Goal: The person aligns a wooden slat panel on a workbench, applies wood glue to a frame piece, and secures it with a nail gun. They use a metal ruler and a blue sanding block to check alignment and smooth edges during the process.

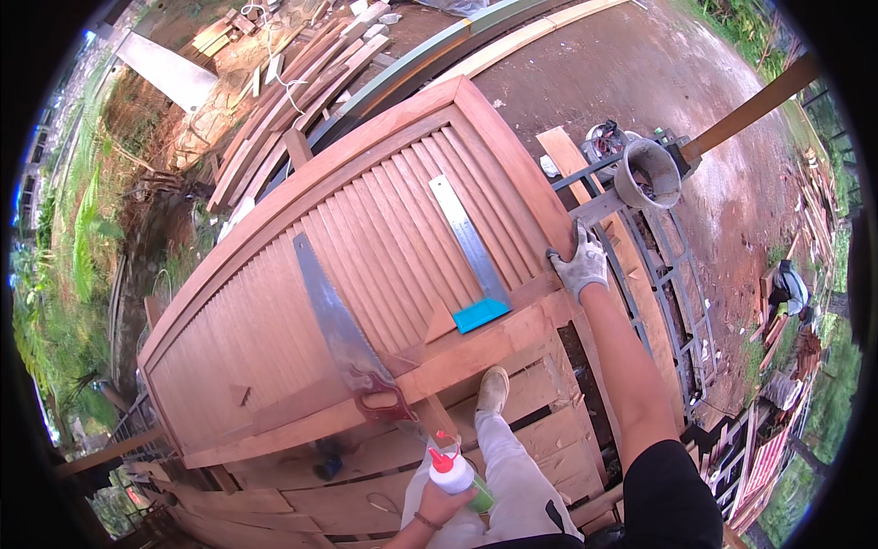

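A louvred wooden door lies before me, raised on supports. My left hand, at the lower middle, is closed round a white squeeze bottle with a red cap and a green lower part. My right hand, in a grey-white glove, rests at the door's right corner with thumb and fingers spread. On the slats lie a handsaw, its brown handle over the near rail, and a try square with a steel blade and a blue stock. A small triangular wood piece sits beside the blue stock.
Beyond the door lie stacked timber strips and a long green beam. A bucket stands at the right beside a metal frame. Wooden planks with gaps are below the near rail, where my shoe shows.
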### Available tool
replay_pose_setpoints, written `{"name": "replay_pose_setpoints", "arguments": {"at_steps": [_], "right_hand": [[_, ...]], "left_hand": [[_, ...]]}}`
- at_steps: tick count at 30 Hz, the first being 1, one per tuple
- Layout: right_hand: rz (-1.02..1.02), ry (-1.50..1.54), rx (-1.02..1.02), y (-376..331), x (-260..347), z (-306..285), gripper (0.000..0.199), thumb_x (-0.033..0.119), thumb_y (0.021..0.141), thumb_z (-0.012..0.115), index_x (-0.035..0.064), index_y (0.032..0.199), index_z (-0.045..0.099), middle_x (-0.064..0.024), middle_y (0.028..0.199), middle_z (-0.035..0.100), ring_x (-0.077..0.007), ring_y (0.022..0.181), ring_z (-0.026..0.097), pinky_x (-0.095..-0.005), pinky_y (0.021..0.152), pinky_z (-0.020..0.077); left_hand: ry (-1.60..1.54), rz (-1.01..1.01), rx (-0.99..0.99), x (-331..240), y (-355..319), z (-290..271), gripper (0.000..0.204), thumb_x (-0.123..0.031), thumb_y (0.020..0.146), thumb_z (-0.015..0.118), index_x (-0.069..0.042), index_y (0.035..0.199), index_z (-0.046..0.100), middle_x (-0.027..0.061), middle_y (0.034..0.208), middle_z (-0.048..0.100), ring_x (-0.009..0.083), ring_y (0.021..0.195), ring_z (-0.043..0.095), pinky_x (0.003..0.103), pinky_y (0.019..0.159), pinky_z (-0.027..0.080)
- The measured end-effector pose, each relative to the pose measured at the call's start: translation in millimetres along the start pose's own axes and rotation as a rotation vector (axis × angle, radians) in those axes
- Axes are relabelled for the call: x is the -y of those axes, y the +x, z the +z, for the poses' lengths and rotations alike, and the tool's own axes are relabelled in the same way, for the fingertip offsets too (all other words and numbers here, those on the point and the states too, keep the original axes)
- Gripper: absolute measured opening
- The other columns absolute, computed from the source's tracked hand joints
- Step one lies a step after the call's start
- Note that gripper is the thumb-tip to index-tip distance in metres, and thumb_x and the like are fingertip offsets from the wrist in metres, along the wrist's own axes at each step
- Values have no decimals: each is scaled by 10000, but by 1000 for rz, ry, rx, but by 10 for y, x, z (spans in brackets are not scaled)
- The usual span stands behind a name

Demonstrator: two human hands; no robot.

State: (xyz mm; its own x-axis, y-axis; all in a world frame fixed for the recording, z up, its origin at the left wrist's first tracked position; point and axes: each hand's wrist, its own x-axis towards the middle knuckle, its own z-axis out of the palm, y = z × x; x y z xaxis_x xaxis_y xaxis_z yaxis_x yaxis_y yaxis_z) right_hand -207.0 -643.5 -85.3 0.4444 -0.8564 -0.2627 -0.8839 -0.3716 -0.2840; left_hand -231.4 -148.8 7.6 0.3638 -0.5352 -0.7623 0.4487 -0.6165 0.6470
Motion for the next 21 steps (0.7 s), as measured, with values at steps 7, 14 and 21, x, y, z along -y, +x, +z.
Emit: {"name": "replay_pose_setpoints", "arguments": {"at_steps": [7, 14, 21], "right_hand": [[16, 11, -53, 90, -93, -248, 970, 436, 725, 778, 71, 1502, 327, -235, 1373, 515, -381, 1252, 530, -424, 1075, 437], [-109, 138, -73, -1101, 170, -92, 1014, 405, 662, 822, 89, 1486, 322, -249, 1275, 533, -422, 1132, 578, -487, 950, 503], [-96, 146, 81, -1800, 864, 542, 955, 419, 717, 772, 78, 1492, 329, -247, 1283, 495, -434, 1159, 529, -527, 994, 442]], "left_hand": [[-123, 31, -27, 96, 2, -123, 620, -156, 719, 852, -15, 1233, 535, 65, 1103, 653, 171, 1006, 642, 343, 896, 522], [-202, 115, -52, -188, 97, -341, 577, -96, 719, 833, -28, 1209, 535, 55, 1072, 644, 179, 1002, 641, 350, 908, 519], [-361, 253, -12, -907, 621, -631, 450, -217, 851, 734, -19, 1212, 554, 67, 1068, 662, 181, 962, 660, 336, 869, 531]]}}
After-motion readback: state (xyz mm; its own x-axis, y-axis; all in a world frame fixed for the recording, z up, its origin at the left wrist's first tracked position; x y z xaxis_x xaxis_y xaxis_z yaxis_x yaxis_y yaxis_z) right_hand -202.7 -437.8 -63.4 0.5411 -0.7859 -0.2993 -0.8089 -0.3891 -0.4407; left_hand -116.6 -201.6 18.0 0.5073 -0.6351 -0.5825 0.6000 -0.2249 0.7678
